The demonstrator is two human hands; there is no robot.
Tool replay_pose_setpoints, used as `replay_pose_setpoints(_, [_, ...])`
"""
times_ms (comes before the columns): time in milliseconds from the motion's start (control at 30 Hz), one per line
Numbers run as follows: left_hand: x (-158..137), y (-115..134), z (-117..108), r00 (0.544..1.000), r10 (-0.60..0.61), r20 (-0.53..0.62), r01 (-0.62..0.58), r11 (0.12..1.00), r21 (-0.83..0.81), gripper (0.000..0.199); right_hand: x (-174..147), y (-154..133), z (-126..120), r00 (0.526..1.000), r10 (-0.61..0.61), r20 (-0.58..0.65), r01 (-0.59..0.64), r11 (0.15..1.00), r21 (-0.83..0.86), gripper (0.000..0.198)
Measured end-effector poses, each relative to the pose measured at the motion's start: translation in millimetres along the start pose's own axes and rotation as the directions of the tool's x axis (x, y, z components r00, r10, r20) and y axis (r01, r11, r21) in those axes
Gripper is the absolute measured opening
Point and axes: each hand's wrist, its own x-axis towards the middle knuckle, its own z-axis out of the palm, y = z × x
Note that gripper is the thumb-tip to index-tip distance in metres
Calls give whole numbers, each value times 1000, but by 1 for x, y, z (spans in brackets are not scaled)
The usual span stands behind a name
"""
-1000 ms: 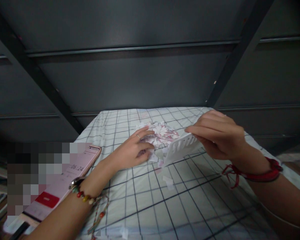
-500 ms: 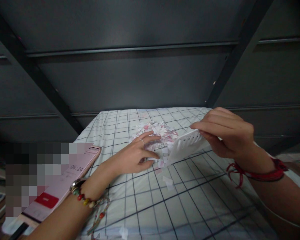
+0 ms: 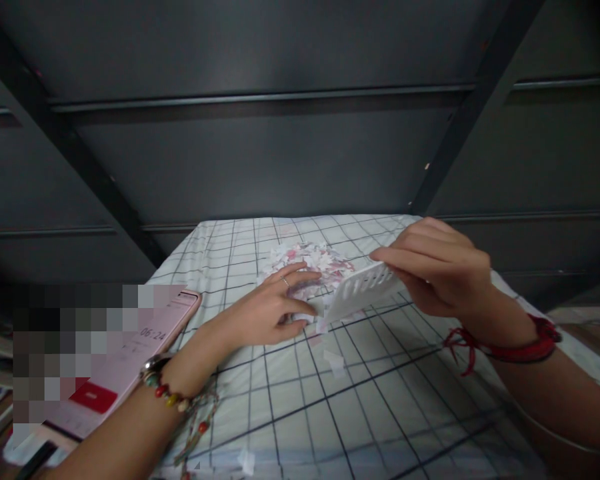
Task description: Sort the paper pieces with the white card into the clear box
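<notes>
While the right hand (image 3: 437,270) pinches a slotted panel (image 3: 357,291), ragged paper (image 3: 325,260) lies heaped.

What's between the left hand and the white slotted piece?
Small paper scraps lie between the left hand and the white slotted piece, seen in the head view.

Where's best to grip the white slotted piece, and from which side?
Likely the raised upper-right end, pinched from the right, where the right hand holds it: the white slotted piece looks thin and tilted, and its lower-left end sits by the paper scraps.
</notes>
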Motion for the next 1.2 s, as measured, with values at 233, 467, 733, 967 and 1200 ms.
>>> replay_pose_setpoints(233, [-1, 0, -1, 1000, -26, -10, 26, 1000, 9, 23, 2, -4, -1, 1000, 12, -9, -11, 997, 79, 23])
replay_pose_setpoints(467, [-1, 2, -1, 1000, -23, 1, 23, 1000, -17, 26, -1, -1, -4, 1000, -3, 28, -2, 986, 165, 23])
replay_pose_setpoints(733, [0, 7, -1, 1000, 9, 25, -8, 999, -43, 27, -4, 9, -13, 999, -24, 48, 26, 999, -37, 15])
replay_pose_setpoints(967, [1, 8, -1, 1000, -6, 29, 7, 999, -46, 23, -2, 3, -8, 999, -11, 32, 7, 993, 121, 18])
replay_pose_setpoints(1200, [2, 9, -1, 999, -14, 36, 17, 996, -88, 21, -3, 4, -14, 999, 44, 31, -48, 991, 125, 15])
